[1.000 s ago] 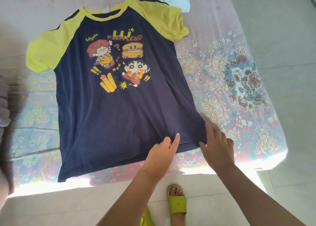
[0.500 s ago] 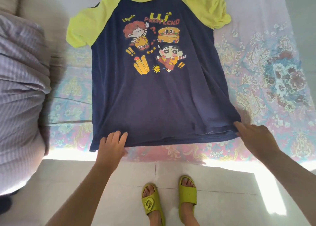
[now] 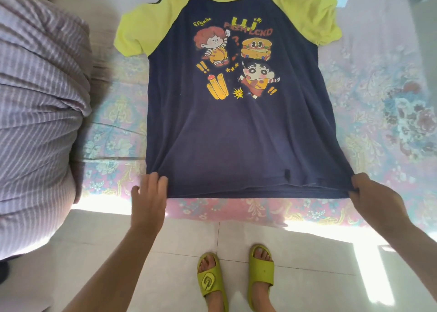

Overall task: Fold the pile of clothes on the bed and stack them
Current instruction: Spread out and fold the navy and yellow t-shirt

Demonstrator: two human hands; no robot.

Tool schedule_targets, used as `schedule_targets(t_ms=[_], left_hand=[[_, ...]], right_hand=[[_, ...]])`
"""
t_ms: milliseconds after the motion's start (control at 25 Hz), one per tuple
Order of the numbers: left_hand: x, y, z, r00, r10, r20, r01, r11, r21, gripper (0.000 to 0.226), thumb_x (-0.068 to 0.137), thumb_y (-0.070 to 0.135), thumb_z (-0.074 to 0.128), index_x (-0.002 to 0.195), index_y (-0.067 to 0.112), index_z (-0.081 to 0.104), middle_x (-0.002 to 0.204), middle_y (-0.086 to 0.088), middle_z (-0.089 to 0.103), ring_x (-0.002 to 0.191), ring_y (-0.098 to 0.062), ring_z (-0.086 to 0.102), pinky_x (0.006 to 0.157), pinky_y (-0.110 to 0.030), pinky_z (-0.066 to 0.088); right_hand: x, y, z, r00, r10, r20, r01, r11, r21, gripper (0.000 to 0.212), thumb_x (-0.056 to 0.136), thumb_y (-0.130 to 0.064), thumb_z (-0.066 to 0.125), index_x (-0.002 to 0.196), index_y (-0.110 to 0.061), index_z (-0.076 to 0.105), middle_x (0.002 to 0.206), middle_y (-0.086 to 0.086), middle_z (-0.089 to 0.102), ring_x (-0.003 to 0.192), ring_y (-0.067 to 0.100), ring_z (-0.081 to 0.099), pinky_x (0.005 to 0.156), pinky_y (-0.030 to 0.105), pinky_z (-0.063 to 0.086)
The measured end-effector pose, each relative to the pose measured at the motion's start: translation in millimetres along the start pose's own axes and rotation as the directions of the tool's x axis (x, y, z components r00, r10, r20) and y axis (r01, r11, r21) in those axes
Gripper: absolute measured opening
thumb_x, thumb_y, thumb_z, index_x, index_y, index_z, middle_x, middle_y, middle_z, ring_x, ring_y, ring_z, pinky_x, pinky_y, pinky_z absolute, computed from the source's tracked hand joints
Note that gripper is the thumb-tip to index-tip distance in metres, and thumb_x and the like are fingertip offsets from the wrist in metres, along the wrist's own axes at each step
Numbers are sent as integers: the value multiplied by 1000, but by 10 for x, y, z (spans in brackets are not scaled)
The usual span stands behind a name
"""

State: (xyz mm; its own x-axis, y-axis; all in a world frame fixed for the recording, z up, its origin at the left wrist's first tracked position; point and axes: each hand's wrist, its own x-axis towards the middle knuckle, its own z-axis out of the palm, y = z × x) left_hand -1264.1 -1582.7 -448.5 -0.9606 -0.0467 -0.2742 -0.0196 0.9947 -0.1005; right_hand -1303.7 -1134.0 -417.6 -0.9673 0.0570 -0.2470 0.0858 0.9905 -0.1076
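A home bedroom: a bed (image 3: 390, 113) with floral sheet, striped bedding (image 3: 40, 103) and tiled floor (image 3: 319, 276).

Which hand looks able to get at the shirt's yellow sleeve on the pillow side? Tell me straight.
Probably the left hand. It rests at the t-shirt's hem corner on that side, and only flat navy cloth and bedsheet lie between it and the yellow sleeve. The right hand grips the opposite corner.
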Motion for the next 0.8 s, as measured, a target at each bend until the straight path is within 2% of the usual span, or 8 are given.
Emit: schedule_targets(t_ms=[120, 200, 280, 400, 560, 600, 720, 800], left_hand=[[57, -30, 33, 975, -209, 73, 218, 965, -143, 45, 68, -22, 66, 110, -15, 54, 94, -30, 57, 70, -42, 60, 54, -43, 55], [106, -174, 92, 978, -194, 79, 207, 954, -218, 36, 83, -10, 58, 118, -6, 49, 95, -24, 57, 71, -38, 60, 62, -44, 53], [100, -413, 97, 927, -366, 79, 368, 851, -374, 21, 93, 6, 45, 113, 10, 47, 96, -14, 55, 78, -37, 55, 72, -45, 47], [43, -752, 98, 760, -637, 128, 559, 539, -630, 32, 78, -12, 41, 105, 3, 48, 87, -24, 60, 73, -43, 59, 68, -53, 51], [151, -658, 92, 645, -586, 491, 526, -126, -841, 46, 78, -16, 28, 113, 0, 52, 106, -25, 62, 87, -40, 63, 79, -48, 53], [181, -635, 104, 626, -575, 527, 500, -223, -837, 45, 79, -16, 29, 114, -2, 53, 106, -24, 62, 86, -38, 64, 80, -45, 53], [128, -701, 101, 682, -594, 427, 485, -71, -872, 35, 83, -18, 40, 105, 5, 55, 97, -21, 64, 74, -31, 66, 82, -42, 52], [-21, -755, 36, 751, -571, 332, 450, 74, -890, 41, 79, -18, 43, 98, 15, 56, 87, -14, 66, 73, -24, 65, 78, -34, 53]], right_hand=[[43, -107, 37, 950, 310, 33, -293, 852, 434, 23, 89, -3, 42, 102, -21, 37, 52, 11, 54, 47, 32, 51, 50, 34, 39], [112, -61, -15, 932, 353, 84, -323, 700, 637, 40, 88, -1, 37, 110, -33, 48, 60, 11, 60, 54, 29, 56, 49, 33, 45], [143, 122, -141, 926, 377, 29, -302, 690, 658, 49, 82, 5, 38, 98, -33, 64, 72, 8, 63, 61, 28, 55, 52, 20, 47], [108, 439, -289, 864, 504, 8, -405, 685, 606, 45, 78, 10, 39, 84, -27, 65, 81, 14, 64, 65, 30, 55, 47, 7, 41], [117, 475, -170, 864, 465, 192, -475, 628, 617, 36, 82, 12, 38, 79, -17, 59, 81, 20, 64, 65, 33, 60, 47, 10, 48], [109, 466, -148, 859, 463, 218, -481, 584, 653, 33, 84, 13, 37, 79, -14, 57, 82, 20, 63, 64, 31, 61, 49, 12, 51], [80, 499, -173, 816, 503, 284, -493, 351, 796, 36, 86, 17, 35, 73, -13, 50, 82, 15, 60, 55, 17, 66, 56, 18, 56], [46, 591, -196, 814, 501, 293, -517, 396, 759, 38, 86, 18, 35, 71, -14, 48, 80, 14, 57, 51, 14, 64, 55, 20, 56]])
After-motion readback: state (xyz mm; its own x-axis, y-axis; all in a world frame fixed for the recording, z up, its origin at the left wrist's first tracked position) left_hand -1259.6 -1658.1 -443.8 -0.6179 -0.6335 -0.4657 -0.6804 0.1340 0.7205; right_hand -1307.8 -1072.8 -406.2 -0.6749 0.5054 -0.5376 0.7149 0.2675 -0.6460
